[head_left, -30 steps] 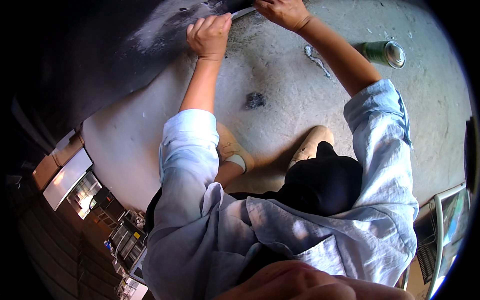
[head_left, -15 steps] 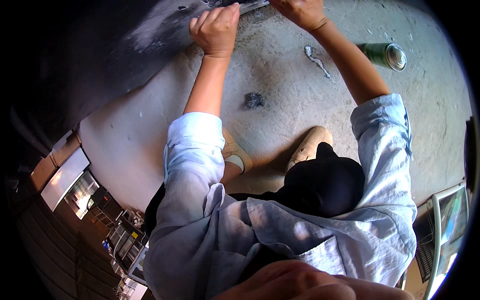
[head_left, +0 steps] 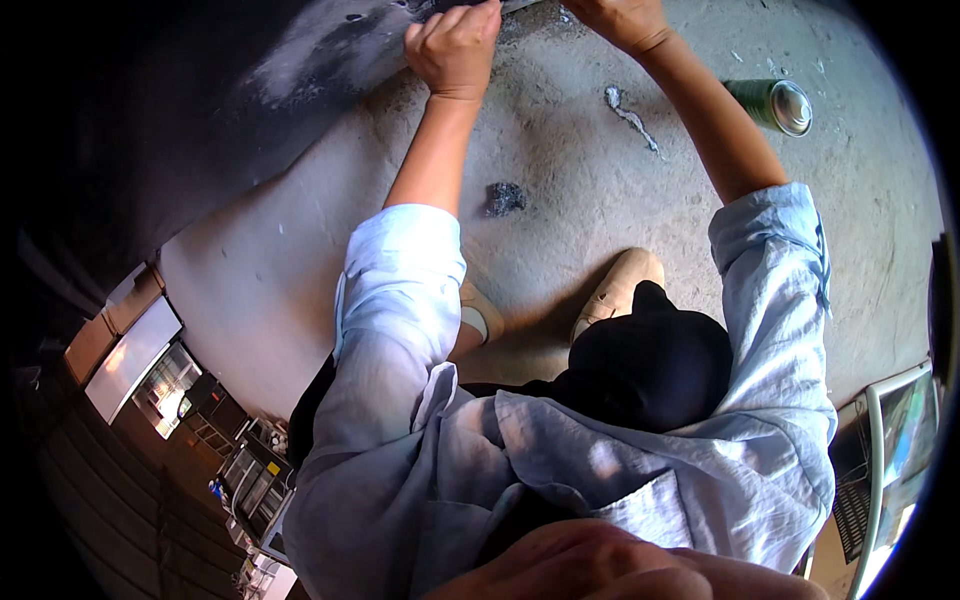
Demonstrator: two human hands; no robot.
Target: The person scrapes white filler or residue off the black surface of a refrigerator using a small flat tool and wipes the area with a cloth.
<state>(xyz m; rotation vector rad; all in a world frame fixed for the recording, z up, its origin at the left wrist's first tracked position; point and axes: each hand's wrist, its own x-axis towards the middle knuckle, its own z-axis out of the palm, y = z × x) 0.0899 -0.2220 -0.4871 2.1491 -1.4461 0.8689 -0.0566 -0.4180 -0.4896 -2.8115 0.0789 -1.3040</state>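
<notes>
The left hand (head_left: 455,50) is beside the lower edge of a large dark panel (head_left: 330,60); its fingers are curled closed, with the thumb side at the near end of a pale strip (head_left: 518,5), which it grips; the strip lies between the two hands, along the panel's edge, and runs out of view at the top. The right hand (head_left: 622,22) is at the strip's other side, over the far edge of the visible floor (head_left: 560,180); its fingers are cut off by the picture's top, so I cannot tell whether they grip anything. Near the right forearm, toward the floor's right edge, a green can (head_left: 775,105) with a silver end lies on its side; a whitish streak (head_left: 628,120) marks the floor between the forearms; a small dark clump (head_left: 505,198) sits nearer the tan shoes (head_left: 622,285); cardboard boxes (head_left: 92,347) stand beyond the floor's left edge.
</notes>
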